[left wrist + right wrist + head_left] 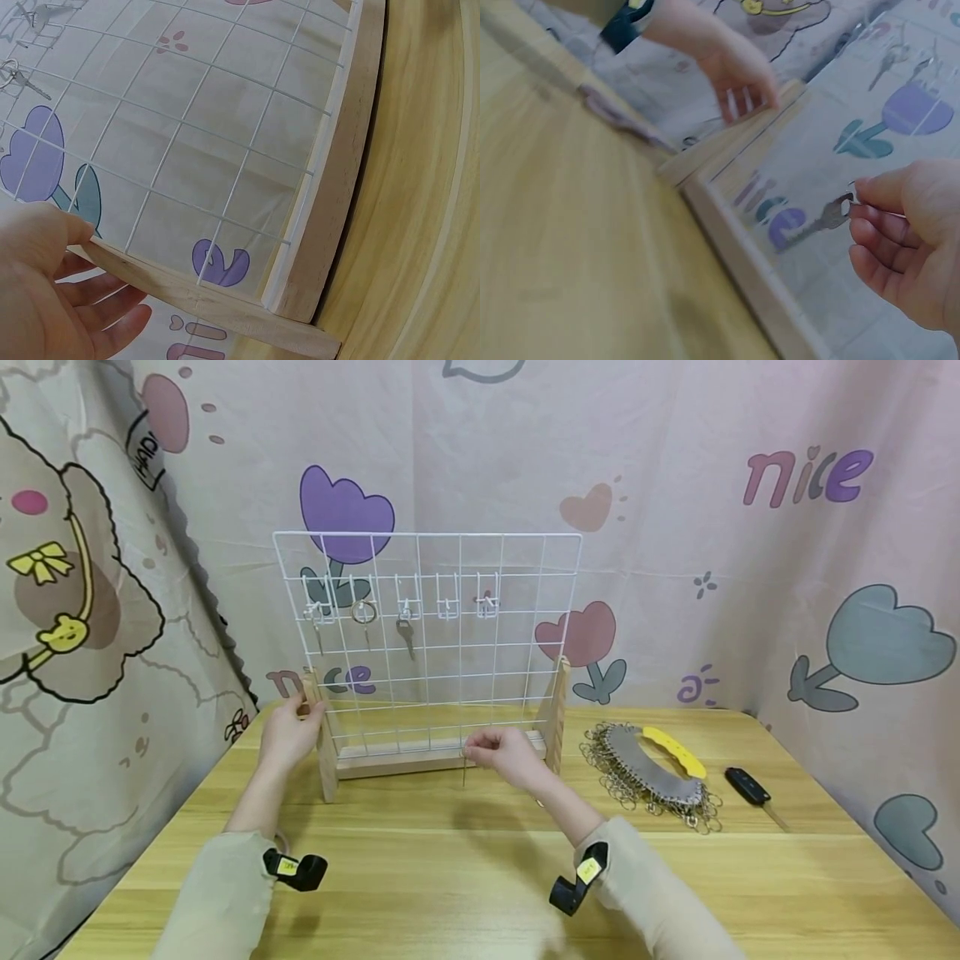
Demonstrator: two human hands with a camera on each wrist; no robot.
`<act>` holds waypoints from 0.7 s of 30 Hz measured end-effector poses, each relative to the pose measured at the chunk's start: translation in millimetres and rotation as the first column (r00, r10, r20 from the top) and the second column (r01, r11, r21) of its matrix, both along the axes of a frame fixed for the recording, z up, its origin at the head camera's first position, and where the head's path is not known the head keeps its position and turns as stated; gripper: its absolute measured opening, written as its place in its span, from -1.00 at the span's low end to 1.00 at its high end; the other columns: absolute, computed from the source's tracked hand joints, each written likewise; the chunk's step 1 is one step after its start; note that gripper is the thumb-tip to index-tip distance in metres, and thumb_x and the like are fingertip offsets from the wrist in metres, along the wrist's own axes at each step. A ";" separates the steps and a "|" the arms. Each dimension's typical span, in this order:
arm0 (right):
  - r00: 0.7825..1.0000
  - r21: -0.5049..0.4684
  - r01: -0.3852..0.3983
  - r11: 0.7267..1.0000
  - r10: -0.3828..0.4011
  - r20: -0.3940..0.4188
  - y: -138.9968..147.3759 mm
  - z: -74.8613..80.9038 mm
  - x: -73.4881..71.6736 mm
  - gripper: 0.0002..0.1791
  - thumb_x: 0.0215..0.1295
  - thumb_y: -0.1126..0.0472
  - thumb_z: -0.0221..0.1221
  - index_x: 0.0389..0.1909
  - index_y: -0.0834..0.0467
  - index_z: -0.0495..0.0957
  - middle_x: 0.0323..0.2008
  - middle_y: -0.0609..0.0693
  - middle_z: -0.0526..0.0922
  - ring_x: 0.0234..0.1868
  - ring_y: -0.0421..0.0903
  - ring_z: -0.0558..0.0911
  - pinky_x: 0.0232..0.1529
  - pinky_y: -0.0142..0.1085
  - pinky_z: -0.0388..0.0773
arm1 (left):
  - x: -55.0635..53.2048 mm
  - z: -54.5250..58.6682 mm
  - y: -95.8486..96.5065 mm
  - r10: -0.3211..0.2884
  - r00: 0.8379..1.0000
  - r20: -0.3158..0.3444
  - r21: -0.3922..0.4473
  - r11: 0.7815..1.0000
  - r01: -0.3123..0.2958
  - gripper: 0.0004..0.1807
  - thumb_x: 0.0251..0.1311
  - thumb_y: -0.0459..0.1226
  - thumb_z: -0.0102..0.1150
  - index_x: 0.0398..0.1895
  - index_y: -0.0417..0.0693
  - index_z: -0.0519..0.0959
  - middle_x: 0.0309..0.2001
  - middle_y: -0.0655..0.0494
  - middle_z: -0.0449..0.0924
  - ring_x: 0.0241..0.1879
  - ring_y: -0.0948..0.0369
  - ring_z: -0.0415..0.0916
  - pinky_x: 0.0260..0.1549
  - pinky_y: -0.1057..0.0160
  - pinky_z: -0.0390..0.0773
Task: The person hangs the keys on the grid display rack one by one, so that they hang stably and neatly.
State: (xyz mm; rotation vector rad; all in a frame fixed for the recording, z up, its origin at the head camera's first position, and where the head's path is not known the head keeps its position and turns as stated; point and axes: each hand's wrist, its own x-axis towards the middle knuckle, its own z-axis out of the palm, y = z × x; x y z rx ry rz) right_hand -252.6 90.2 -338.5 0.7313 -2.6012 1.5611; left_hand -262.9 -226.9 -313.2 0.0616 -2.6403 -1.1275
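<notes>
A white wire grid rack (429,703) stands upright in a wooden base. My left hand (291,731) grips its left wooden post (172,289), thumb on one side and fingers behind. My right hand (513,756) pinches a small ring between thumb and index finger, low in front of the grid. From that ring hangs a metal key (821,221), seen edge-on as a thin line in the head view. White hooks (447,608) line the upper grid. Keys hang from the three leftmost, among them a dark key (406,633) and one on a larger ring (363,612).
To the right lies a grey curved plate (628,760) with a yellow handle (675,750) and several metal rings along its edge. A black car key (747,786) lies beyond it. Behind the table (390,877) hangs a printed curtain (667,435). A pinkish strip (619,116) lies near my left forearm.
</notes>
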 end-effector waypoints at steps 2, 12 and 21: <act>1.000 -0.012 0.012 1.000 -0.012 0.000 -1.4 9.3 -2.6 -0.84 0.23 0.22 0.20 -0.33 0.26 0.62 -0.59 0.01 0.52 -0.53 -0.17 0.45 -0.49 -0.33 0.47 | 0.1 0.2 0.6 0.000 1.000 0.004 0.003 1.000 0.000 -0.37 0.40 -0.11 -0.26 0.29 -0.51 0.09 0.17 -0.49 0.24 0.17 -0.31 0.20 0.13 -0.17 0.22; 0.996 -0.175 0.023 0.984 -0.037 -0.080 -14.8 50.3 -10.8 -0.85 0.25 0.35 0.14 -0.29 0.41 0.57 -0.49 0.13 0.62 -0.41 0.24 0.56 -0.35 -0.20 0.60 | 3.1 2.4 2.1 0.006 1.000 0.003 -0.004 1.000 -0.006 -0.38 0.40 -0.12 -0.26 0.29 -0.51 0.10 0.16 -0.48 0.26 0.15 -0.30 0.23 0.13 -0.17 0.23; 0.994 -0.332 0.038 0.942 -0.069 -0.082 -28.9 79.7 -18.7 -0.83 0.26 0.35 0.13 -0.30 0.43 0.55 -0.53 0.11 0.59 -0.52 -0.05 0.54 -0.34 -0.17 0.60 | 1.7 0.8 0.3 0.001 1.000 0.003 -0.005 1.000 -0.001 -0.37 0.41 -0.11 -0.27 0.30 -0.50 0.08 0.17 -0.48 0.26 0.15 -0.30 0.23 0.13 -0.17 0.23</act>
